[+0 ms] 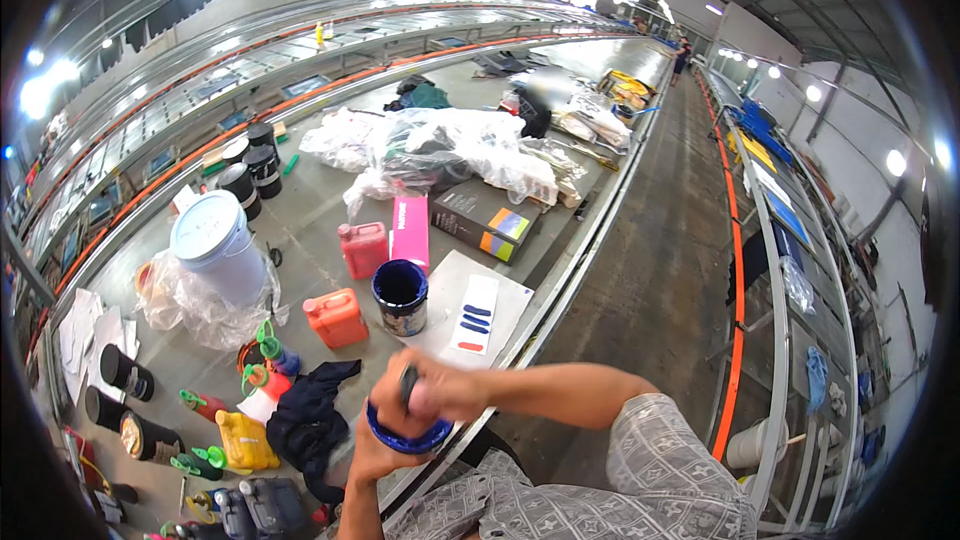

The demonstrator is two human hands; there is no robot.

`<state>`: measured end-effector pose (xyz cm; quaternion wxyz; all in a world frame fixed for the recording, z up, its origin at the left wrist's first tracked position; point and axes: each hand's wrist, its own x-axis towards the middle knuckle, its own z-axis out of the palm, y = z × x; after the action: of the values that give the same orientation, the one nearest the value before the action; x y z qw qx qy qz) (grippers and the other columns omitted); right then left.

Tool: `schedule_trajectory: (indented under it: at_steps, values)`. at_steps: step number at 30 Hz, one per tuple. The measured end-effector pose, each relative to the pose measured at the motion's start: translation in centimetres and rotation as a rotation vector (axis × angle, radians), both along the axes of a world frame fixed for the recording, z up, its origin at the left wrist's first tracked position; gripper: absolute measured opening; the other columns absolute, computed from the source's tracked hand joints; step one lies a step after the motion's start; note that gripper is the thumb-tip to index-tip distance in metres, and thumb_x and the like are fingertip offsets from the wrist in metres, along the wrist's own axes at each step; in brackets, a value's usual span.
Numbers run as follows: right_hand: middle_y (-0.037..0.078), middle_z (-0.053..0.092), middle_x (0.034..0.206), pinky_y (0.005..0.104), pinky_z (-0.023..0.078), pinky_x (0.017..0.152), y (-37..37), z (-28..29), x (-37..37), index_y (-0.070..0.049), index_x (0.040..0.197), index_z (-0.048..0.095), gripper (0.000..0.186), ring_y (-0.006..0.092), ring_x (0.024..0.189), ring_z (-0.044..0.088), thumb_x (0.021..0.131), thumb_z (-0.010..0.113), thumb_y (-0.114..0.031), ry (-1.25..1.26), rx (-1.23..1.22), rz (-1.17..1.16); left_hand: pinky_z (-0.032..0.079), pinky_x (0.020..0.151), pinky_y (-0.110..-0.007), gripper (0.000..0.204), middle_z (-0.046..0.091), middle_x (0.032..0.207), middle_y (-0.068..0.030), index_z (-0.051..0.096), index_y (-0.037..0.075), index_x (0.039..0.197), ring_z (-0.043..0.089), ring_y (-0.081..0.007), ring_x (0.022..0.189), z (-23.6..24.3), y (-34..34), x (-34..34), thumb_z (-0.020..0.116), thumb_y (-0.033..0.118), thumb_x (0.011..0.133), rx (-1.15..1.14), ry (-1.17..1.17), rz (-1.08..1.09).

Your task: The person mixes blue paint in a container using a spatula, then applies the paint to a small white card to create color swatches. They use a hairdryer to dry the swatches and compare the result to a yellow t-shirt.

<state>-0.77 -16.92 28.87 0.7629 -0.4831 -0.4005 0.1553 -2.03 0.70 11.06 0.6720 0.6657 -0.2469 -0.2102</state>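
My left hand (383, 455) is wrapped round the side of a container of dark blue paint or ink (437, 439) at the bottom centre. My right hand (430, 398) grips a dark stick-like tool (408, 383) over the container's mouth; the tool's lower end is hidden. Just beyond them on the table are an open bucket with blue-coated inside (399, 306), a red-orange jug (335, 318) and a white card (475, 313) with blue and red smears on a larger sheet. A dark cloth (310, 410) lies left of my hands.
Jugs (247, 440), black tubs (128, 373), a white bucket (215, 255), boxes (480, 217) and plastic-wrapped piles (420, 150) crowd the table (590, 270). An aisle (620, 290) runs along its right, past another railed table (780, 200). A person (682, 55) stands far down the aisle.
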Motion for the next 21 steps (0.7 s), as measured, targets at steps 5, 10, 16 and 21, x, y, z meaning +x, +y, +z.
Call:
schedule_trajectory:
  at_steps: [5, 10, 16, 21]
  values:
    - [0.002, 0.044, 0.052, 0.0237, 0.027, 0.037, 0.7, -1.0, 0.4, -0.005, 0.064, 0.048, 0.058, 0.0085, 0.043, 0.042, 0.091, 0.051, -0.056, 0.082, 0.179, -0.187, 0.046, 0.092, -0.032, 0.096, 0.06, 0.111, -0.0065, 0.051, 0.003, 0.121, 0.058, -0.0188, 0.102, 0.3, 0.0, 0.2, 0.093, 0.022, 0.037, 0.006, -0.025, -0.065]
    - [0.001, 0.041, 0.052, 0.0252, 0.029, 0.042, 0.7, -0.3, -0.6, -0.004, 0.058, 0.044, 0.066, 0.0106, 0.047, 0.041, 0.088, 0.051, -0.062, -0.126, 0.132, -0.06, 0.044, 0.095, -0.033, 0.1, 0.062, 0.113, -0.0044, 0.051, 0.003, 0.125, 0.059, -0.0172, 0.104, 3.2, 0.9, 0.5, 0.093, 0.017, 0.035, -0.127, 0.065, -0.084]
    - [0.002, 0.039, 0.046, 0.0281, 0.029, 0.037, -0.8, 3.2, -1.7, -0.003, 0.053, 0.04, 0.069, 0.0159, 0.036, 0.039, 0.084, 0.054, -0.063, 0.039, 0.401, 0.22, 0.04, 0.101, -0.035, 0.111, 0.06, 0.121, -0.0072, 0.048, 0.002, 0.129, 0.053, -0.0161, 0.114, 5.6, 1.1, 3.6, 0.097, 0.017, 0.031, -0.244, 0.219, -0.629]
    - [0.004, 0.049, 0.05, 0.0291, 0.042, 0.044, 4.3, 1.9, -1.7, -0.005, 0.054, 0.044, 0.064, 0.0188, 0.041, 0.048, 0.082, 0.061, -0.06, -0.001, 0.19, 0.166, 0.038, 0.101, -0.032, 0.113, 0.06, 0.119, -0.0076, 0.045, 0.001, 0.131, 0.049, -0.0167, 0.117, 3.6, -0.5, 5.2, 0.098, 0.021, 0.034, -0.25, -0.085, -0.986]
